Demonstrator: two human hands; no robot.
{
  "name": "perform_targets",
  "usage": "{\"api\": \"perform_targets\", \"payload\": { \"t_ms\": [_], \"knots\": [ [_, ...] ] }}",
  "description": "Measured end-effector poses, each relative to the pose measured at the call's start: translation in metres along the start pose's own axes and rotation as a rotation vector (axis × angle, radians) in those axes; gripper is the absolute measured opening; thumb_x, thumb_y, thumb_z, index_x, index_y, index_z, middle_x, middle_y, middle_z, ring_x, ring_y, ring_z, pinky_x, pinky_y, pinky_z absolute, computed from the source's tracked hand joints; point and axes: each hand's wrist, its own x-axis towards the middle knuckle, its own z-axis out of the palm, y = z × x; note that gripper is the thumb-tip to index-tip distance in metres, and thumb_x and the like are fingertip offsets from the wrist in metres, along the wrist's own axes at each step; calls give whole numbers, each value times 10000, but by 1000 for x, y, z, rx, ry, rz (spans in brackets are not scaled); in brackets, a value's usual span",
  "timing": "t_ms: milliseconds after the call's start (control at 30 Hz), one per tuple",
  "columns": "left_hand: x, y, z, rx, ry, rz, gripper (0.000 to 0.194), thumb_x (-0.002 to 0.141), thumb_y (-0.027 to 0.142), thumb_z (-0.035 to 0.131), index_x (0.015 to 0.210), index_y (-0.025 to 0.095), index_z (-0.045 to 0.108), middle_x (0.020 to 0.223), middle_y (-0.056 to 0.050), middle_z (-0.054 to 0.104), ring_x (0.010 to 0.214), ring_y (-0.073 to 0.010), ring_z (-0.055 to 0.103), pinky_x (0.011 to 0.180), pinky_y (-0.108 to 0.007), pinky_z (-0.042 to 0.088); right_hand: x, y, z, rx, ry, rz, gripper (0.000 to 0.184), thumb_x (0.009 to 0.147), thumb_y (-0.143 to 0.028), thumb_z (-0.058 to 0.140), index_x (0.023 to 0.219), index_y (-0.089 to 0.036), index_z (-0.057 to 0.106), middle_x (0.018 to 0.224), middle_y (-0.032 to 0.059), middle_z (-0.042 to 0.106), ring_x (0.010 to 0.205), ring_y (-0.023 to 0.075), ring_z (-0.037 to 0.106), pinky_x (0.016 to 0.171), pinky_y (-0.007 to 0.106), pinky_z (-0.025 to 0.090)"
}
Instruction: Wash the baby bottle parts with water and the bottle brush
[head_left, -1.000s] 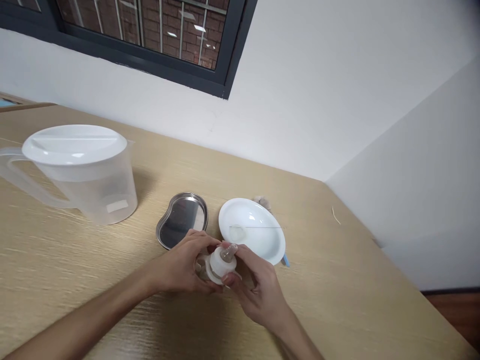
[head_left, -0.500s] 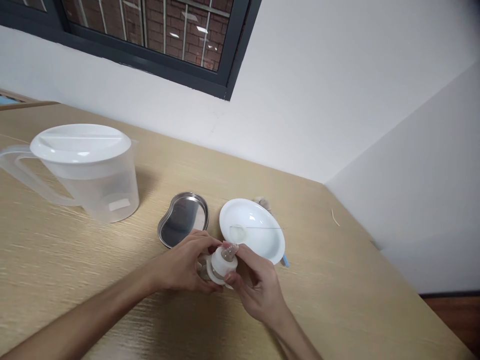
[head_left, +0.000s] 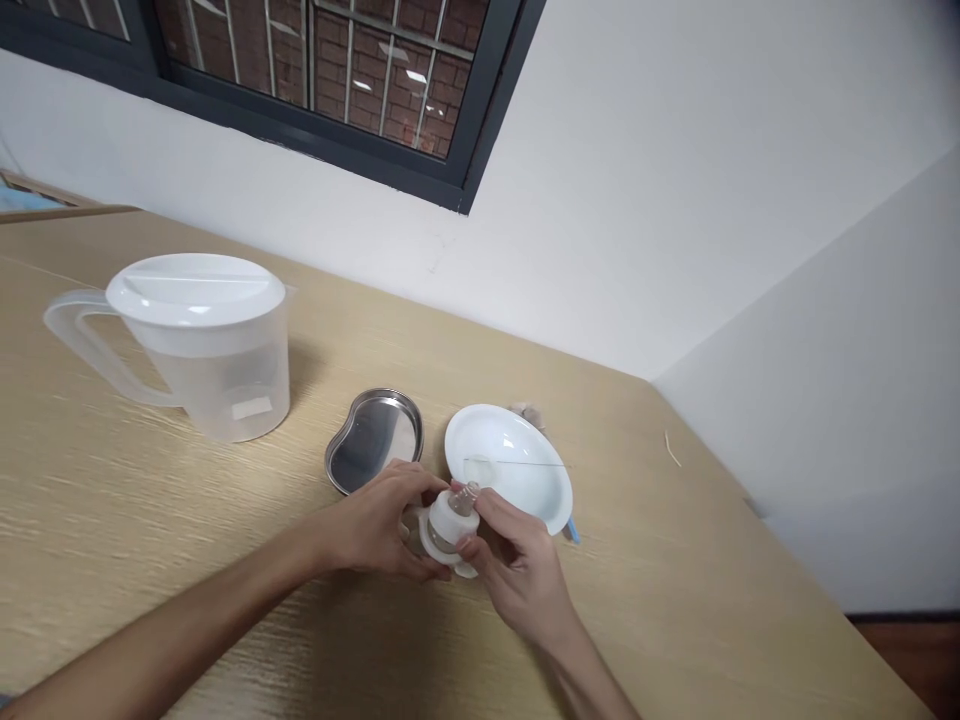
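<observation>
A small baby bottle (head_left: 452,519) with a white collar and a clear teat is held above the table, tilted toward the upper right. My left hand (head_left: 386,525) is wrapped round its body from the left, hiding most of it. From the right, my right hand (head_left: 517,560) grips the white collar near the teat between thumb and fingers. Just behind the hands, a white oval bowl (head_left: 517,440) holds something pale and round, with a thin dark line across it. A shiny kidney-shaped metal tray (head_left: 367,440) sits to its left, partly covered by my left hand.
On the left stands a translucent pitcher (head_left: 217,370) with a white lid and liquid inside. Behind the bowl lies a small greyish-brown item (head_left: 529,413); a blue strip (head_left: 573,530) shows beside it. A thin pale strand (head_left: 673,449) lies on the right of the wooden table (head_left: 675,580).
The view has shifted slightly, so the pitcher, tray and bowl appear a little farther right. Both hands keep their hold on the bottle, with only slight finger movement.
</observation>
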Motion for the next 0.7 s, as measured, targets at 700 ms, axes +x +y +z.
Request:
{"api": "perform_targets", "payload": {
  "t_ms": [700],
  "knots": [
    [-2,16,-7,-38,-74,-69,824,631,380,835,1365,305,469,1126,-38,651,1111,-266,557,942,-393,460,0,-6,-11,496,228,422,411,888,-513,621,1125,-184,691,1120,133,710,1030,251,669,904,379,537]
  ]
}}
